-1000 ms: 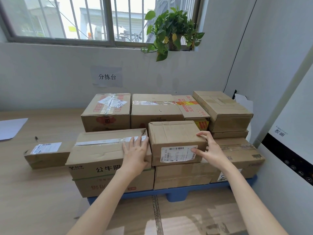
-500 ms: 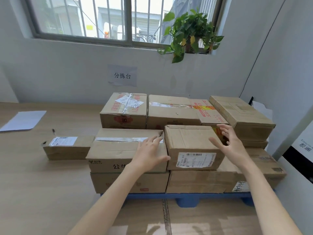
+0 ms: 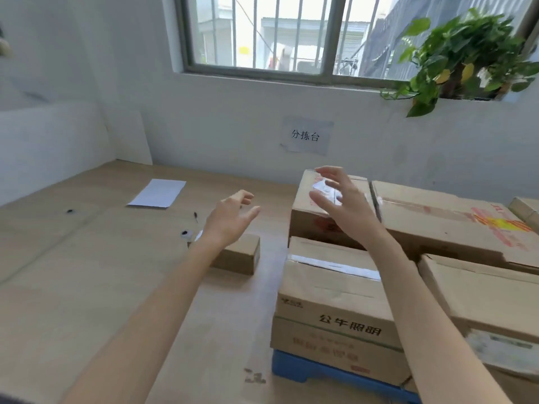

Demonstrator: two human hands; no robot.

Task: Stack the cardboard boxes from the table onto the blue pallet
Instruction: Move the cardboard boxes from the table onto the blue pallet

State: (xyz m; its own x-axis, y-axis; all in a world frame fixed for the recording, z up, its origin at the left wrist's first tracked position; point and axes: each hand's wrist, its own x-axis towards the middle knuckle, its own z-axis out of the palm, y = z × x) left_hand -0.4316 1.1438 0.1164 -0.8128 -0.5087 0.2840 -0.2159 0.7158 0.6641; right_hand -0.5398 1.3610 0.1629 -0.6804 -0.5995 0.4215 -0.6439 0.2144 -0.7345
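One small flat cardboard box [image 3: 238,256] lies alone on the wooden table [image 3: 87,281], left of the pallet. My left hand [image 3: 230,218] hovers open just above it, fingers spread, touching nothing. My right hand [image 3: 342,201] is raised open in the air in front of the back-left stacked box [image 3: 309,211]. Several cardboard boxes are stacked on the blue pallet [image 3: 294,367] at the right, among them a taped front-left box [image 3: 335,287] with black printed characters.
A white sheet of paper [image 3: 157,193] lies on the table at the back left, with a few small dark bits near it. A paper sign [image 3: 306,136] hangs on the wall under the barred window. A potted plant [image 3: 455,58] sits on the sill at right.
Both hands have let go of the small labelled box on the stack and swung left. The view has turned left, and my left hand is now over the lone box on the table.
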